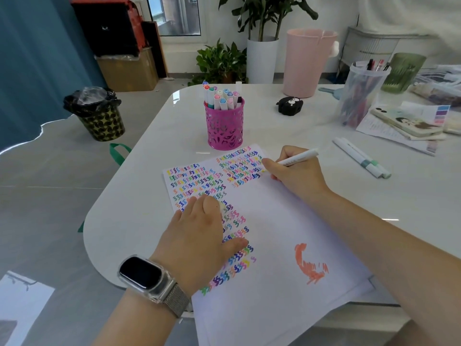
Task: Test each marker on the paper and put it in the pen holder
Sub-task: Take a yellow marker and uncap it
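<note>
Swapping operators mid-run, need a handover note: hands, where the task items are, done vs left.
Right hand: grips a white marker, tip down at the paper's upper right, beside the rows of squiggles.
Left hand: flat, fingers straight, pressing the paper.
Pink pen holder: behind the paper, already holds many markers.
Two loose markers: on the table, right of the paper.
Done: many markers tested and stowed.
Left: finish this test, put the marker in the holder, then likely do the two loose ones.
</note>
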